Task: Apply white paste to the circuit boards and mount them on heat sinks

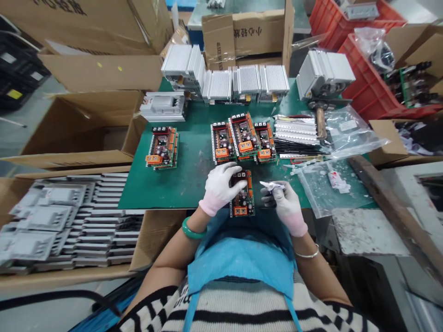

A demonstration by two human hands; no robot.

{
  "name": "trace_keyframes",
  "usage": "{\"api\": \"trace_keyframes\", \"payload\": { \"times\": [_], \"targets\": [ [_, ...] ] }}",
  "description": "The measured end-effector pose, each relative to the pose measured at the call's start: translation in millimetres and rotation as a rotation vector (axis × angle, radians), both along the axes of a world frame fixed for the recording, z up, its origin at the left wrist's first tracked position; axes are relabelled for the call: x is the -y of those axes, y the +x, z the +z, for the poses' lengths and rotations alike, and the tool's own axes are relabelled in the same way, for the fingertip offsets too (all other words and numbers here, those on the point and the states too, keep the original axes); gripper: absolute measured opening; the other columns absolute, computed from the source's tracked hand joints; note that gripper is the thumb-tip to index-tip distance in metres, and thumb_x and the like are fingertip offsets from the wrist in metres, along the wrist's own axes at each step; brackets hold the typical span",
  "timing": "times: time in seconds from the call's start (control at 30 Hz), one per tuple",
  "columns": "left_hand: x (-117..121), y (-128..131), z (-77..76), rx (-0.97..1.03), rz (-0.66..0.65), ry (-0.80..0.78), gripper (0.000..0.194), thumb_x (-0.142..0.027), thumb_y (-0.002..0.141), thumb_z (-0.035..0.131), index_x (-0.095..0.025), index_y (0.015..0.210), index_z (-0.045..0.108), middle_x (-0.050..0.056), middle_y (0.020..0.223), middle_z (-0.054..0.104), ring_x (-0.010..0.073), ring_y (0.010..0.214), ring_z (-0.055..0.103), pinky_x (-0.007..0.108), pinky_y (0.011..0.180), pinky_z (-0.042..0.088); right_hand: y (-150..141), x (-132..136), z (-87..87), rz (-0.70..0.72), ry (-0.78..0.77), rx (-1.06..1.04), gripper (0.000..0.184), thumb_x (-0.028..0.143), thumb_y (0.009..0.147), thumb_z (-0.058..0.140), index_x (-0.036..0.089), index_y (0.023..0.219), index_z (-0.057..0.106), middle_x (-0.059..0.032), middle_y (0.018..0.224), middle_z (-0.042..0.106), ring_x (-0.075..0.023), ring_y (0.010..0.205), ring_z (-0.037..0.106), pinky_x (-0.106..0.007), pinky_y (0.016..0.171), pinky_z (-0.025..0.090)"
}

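Observation:
In front of me at the near edge of the green mat (194,184) lies a circuit board (244,199) with orange connectors and dark parts. My left hand (219,186), in a white glove, grips it by its upper left side, fingers and thumb over the top end. A small white tube with a pointed nozzle (267,185) is pinched in my gloved right hand (284,199), just right of the board. Its label is hidden by the fingers. Beyond the left hand several similar boards (244,136) lie grouped together. More boards (162,147) are stacked at left.
Finned metal heatsinks (246,83) line the back. A hammer (320,121), metal strips (296,130) and plastic bags (353,131) lie at right. Cardboard boxes (79,159) stand left, one with grey housings (51,216). Red crates (370,87) stand at back right.

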State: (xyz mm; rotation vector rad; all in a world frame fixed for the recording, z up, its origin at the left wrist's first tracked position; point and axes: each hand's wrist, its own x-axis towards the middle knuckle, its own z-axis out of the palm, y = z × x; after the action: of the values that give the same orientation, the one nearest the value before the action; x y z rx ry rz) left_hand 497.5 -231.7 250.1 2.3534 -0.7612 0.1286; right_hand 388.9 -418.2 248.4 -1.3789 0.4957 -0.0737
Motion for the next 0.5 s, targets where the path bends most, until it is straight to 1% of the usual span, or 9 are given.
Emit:
{"api": "trace_keyframes", "payload": {
  "times": [0.1,0.2,0.27,0.33,0.43,0.5],
  "targets": [
    [3.5,7.9,-7.1,0.045,-0.027,0.105,0.028,-0.042,0.088,0.064,-0.02,0.105,0.068,0.008,0.115,0.069,0.0287,0.11,0.062,0.046,0.097,0.047,3.1,2.1,-2.2,-0.025,0.016,-0.013,0.052,0.061,0.072,0.074,0.021,0.098,0.053,-0.003,0.079,0.072,-0.0155,0.057,0.066,-0.03,0.054,0.057],
    [1.2,10.3,-11.0,0.026,-0.072,0.11,0.021,-0.036,0.092,0.06,-0.02,0.103,0.067,0.007,0.113,0.071,0.0264,0.105,0.064,0.044,0.093,0.049,4.7,2.7,-2.3,-0.007,-0.038,-0.025,0.053,0.059,0.067,0.078,0.021,0.096,0.055,-0.0047,0.083,0.073,-0.0188,0.066,0.07,-0.033,0.06,0.059],
    [-3.9,9.0,-10.4,0.017,-0.135,0.067,0.019,-0.032,0.093,0.058,-0.019,0.105,0.063,0.008,0.118,0.069,0.0237,0.107,0.064,0.039,0.091,0.052,4.4,3.6,-1.4,0.014,-0.135,-0.027,0.049,0.058,0.069,0.076,0.02,0.094,0.056,-0.0049,0.082,0.072,-0.0194,0.067,0.069,-0.033,0.06,0.058],
    [-9.9,5.5,-7.5,0.048,-0.25,0.016,0.016,-0.028,0.093,0.056,-0.018,0.105,0.061,0.01,0.121,0.067,0.0218,0.109,0.063,0.037,0.09,0.054,3.5,4.9,0.4,0.033,-0.26,-0.025,0.042,0.056,0.074,0.072,0.021,0.091,0.057,-0.0032,0.076,0.071,-0.0181,0.063,0.066,-0.03,0.057,0.055],
    [-16.8,-2.7,-1.7,0.173,-0.421,-0.045,0.011,-0.023,0.093,0.056,-0.019,0.103,0.058,0.012,0.119,0.066,0.0227,0.109,0.061,0.041,0.09,0.055,2.1,5.5,5.6,0.054,-0.436,-0.015,0.032,0.052,0.081,0.065,0.022,0.088,0.057,0.0005,0.067,0.066,-0.0157,0.057,0.062,-0.027,0.054,0.049],
    [-19.4,-8.4,1.4,0.252,-0.483,-0.081,0.011,-0.022,0.093,0.056,-0.019,0.104,0.056,0.013,0.116,0.065,0.0241,0.108,0.06,0.045,0.088,0.056,1.6,4.2,10.2,0.065,-0.553,0.003,0.029,0.05,0.081,0.063,0.022,0.086,0.057,0.002,0.064,0.064,-0.0146,0.056,0.06,-0.025,0.053,0.046]
  ]
}}
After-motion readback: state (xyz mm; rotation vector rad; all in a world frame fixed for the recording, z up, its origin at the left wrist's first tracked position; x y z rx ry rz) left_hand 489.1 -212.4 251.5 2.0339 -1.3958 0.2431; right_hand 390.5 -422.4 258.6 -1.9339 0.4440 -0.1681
